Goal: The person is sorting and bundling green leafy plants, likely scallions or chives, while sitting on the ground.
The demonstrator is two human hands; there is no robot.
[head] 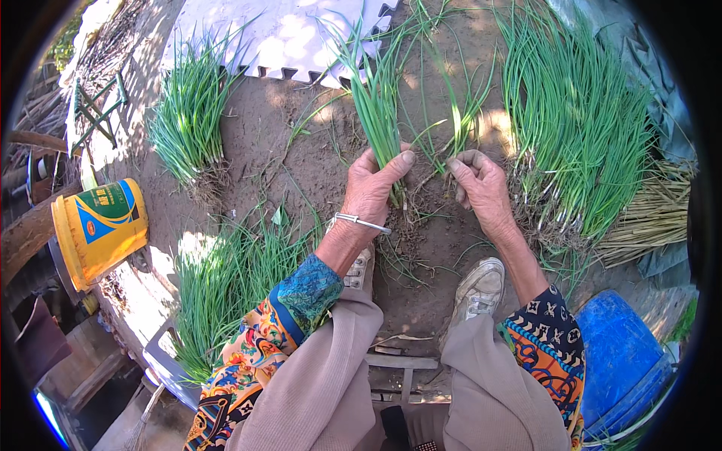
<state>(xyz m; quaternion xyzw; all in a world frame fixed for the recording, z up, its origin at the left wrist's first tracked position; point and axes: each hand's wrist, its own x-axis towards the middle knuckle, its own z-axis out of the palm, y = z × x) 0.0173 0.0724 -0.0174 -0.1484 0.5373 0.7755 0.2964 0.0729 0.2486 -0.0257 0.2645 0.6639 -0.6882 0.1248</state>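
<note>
My left hand (377, 183), with a metal bangle at the wrist, is closed around a bunch of green onions (379, 107), leaves pointing away from me and roots hanging below. Just to the right, my right hand (476, 180) pinches a few thin green onion stalks (462, 115) near their base. Between the hands, loose stalks and roots lie on the soil. A large pile of green onions (575, 124) with white bases and muddy roots lies at the right. A smaller bundle (194, 113) lies at the upper left, and loose green onions (237, 282) lie beside my left forearm.
A yellow bucket (101, 231) lies tipped at the left, below a green folding frame (100, 113). A foam mat (276, 39) lies ahead. Dry straw (648, 208) and a blue plastic container (617, 355) are at the right. My shoes (479, 287) rest on the soil.
</note>
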